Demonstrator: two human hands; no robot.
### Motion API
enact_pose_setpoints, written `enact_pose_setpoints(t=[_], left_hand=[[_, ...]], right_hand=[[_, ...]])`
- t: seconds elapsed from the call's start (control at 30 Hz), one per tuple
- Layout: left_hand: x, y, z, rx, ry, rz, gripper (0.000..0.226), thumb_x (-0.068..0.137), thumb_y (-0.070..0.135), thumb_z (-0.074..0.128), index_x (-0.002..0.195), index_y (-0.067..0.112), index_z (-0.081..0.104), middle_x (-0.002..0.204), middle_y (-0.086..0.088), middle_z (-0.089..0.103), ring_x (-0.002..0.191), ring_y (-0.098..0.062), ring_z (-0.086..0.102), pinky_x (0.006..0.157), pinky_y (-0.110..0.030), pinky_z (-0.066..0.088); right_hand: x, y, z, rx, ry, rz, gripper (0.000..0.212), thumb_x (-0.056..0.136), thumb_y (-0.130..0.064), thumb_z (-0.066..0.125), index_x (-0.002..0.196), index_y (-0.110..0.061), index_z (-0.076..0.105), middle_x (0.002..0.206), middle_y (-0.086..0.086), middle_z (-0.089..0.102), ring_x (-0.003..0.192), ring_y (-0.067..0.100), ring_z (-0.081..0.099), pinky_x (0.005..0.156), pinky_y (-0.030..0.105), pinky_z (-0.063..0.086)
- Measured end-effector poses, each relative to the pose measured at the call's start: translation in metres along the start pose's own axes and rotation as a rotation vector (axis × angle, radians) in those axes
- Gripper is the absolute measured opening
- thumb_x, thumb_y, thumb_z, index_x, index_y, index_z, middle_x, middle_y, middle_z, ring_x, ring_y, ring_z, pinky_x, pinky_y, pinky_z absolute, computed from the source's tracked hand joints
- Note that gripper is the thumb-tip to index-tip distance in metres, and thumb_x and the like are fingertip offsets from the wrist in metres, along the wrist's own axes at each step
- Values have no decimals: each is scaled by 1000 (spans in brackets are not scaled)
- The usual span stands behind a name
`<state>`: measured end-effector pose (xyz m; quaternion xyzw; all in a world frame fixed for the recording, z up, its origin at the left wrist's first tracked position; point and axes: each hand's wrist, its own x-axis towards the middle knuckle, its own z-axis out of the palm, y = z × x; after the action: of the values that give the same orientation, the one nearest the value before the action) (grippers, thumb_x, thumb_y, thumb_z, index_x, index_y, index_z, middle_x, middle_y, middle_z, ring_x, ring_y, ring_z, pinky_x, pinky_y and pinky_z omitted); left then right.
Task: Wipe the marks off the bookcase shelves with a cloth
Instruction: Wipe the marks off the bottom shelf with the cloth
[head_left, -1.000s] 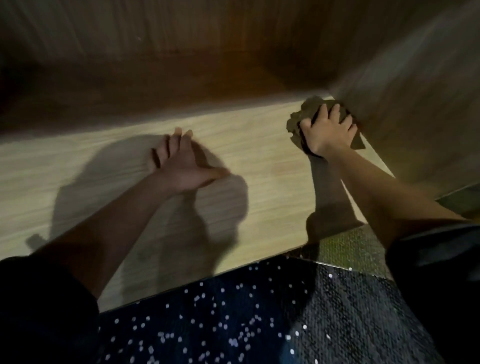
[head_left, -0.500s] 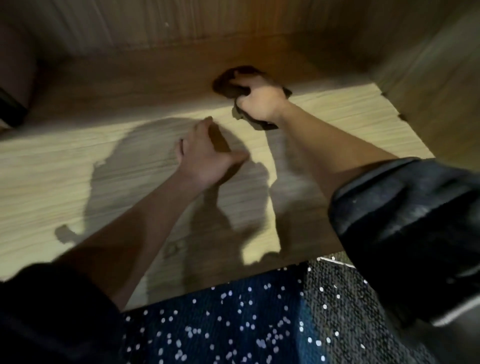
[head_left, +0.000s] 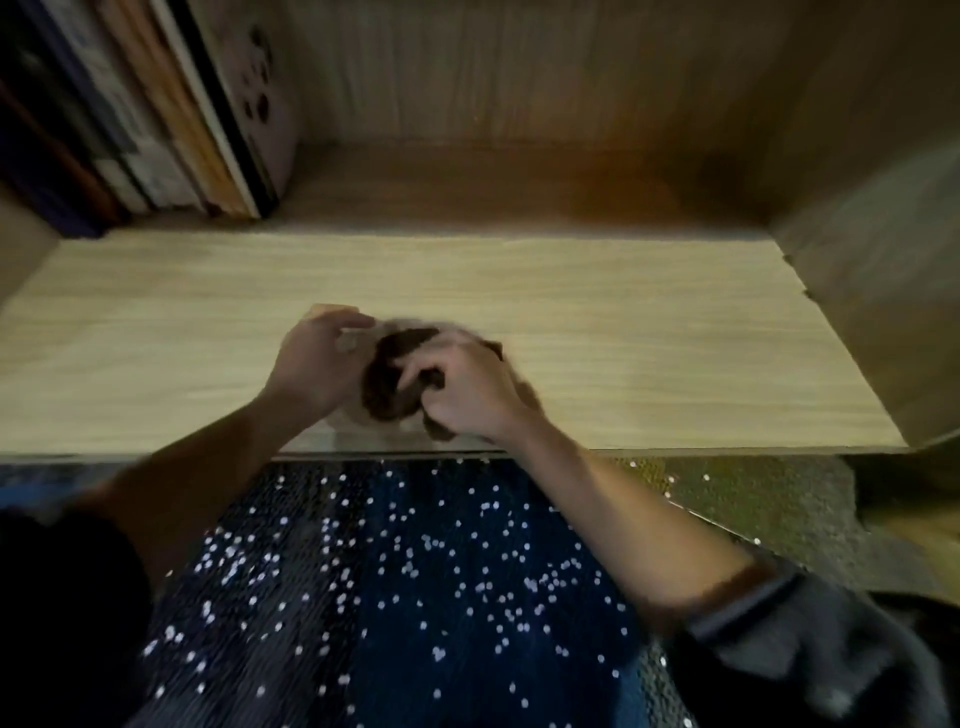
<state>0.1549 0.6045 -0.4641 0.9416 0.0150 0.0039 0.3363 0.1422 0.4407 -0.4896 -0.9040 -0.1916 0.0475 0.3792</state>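
The head view looks down on a pale wood-grain bookcase shelf (head_left: 649, 338). A crumpled dark brown cloth (head_left: 387, 382) lies on it near the middle of the front edge, between the two hands. The right hand (head_left: 467, 397) grips the cloth, its fingers (head_left: 422, 370) curled into the folds. The left hand (head_left: 314, 364) sits just beside the cloth's left side with its fingers bent; motion blur hides whether they grasp the cloth or only touch it. A row of upright books (head_left: 156, 130) stands in the shelf's back left corner. Below the front edge spreads dark blue fabric dotted with white specks (head_left: 415, 582).
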Motion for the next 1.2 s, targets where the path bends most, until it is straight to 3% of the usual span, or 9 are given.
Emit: enact_pose_setpoints(t=[0.17,0.3,0.4,0.57,0.7,0.87,1.03,1.13,1.2], left_hand=[[-48,-48,-31,130,-101,36,40,85,25,59,119,4,61,127,-18,54,111,-35,55,95,-38,45],[-57,-97,-59,347,-136,113,43,90,31,52,132,23,51,142,1,42,126,-29,42,102,-45,37],[-40,-119,-87,391,-115,104,46,91,22,50,137,23,42,148,1,33,132,-25,34,108,-42,31],[-18,-158,-127,417,-140,17,50,90,13,49,139,20,40,149,-1,30,129,-26,37,106,-42,34],[-32,-175,-134,311,-107,-92,46,96,23,41,141,16,34,151,-4,26,136,-26,27,113,-44,19],[-43,-180,-123,269,-15,-120,46,98,31,33,144,23,28,154,2,18,142,-23,11,115,-50,-3],[-40,-190,-129,194,-14,-132,43,99,33,33,141,24,34,154,3,16,142,-23,11,117,-48,3],[-37,-200,-141,190,7,-78,44,97,29,39,140,24,34,155,2,14,139,-25,16,116,-44,11],[-36,-207,-151,202,62,-98,43,96,30,41,139,23,37,154,1,17,138,-26,19,116,-45,12]], right_hand=[[-43,-49,29,114,-104,8,31,70,7,51,80,-13,72,108,-3,69,102,10,53,98,31,39],[-12,-80,2,254,-123,161,28,73,14,52,86,-2,71,109,6,68,96,8,58,86,7,44],[21,-104,-24,124,-90,154,31,74,13,48,84,-5,71,107,5,69,94,9,61,86,11,46],[66,-146,-8,-211,-306,122,33,76,7,50,90,-11,73,104,2,70,97,13,62,89,18,45],[80,-133,69,-150,-107,218,35,78,2,51,99,-18,71,117,2,65,103,21,62,92,31,48],[49,-142,150,-364,248,290,40,86,-13,50,124,-21,56,139,-10,46,128,24,34,110,36,28],[26,-177,175,-283,162,-28,28,72,-2,56,87,-22,66,114,-16,64,102,20,53,86,28,48],[44,-182,154,88,282,121,35,76,7,53,87,-23,68,110,-20,59,103,13,50,88,12,36],[69,-169,130,87,379,163,37,78,5,54,97,-24,66,121,-15,56,115,14,45,99,18,31]])
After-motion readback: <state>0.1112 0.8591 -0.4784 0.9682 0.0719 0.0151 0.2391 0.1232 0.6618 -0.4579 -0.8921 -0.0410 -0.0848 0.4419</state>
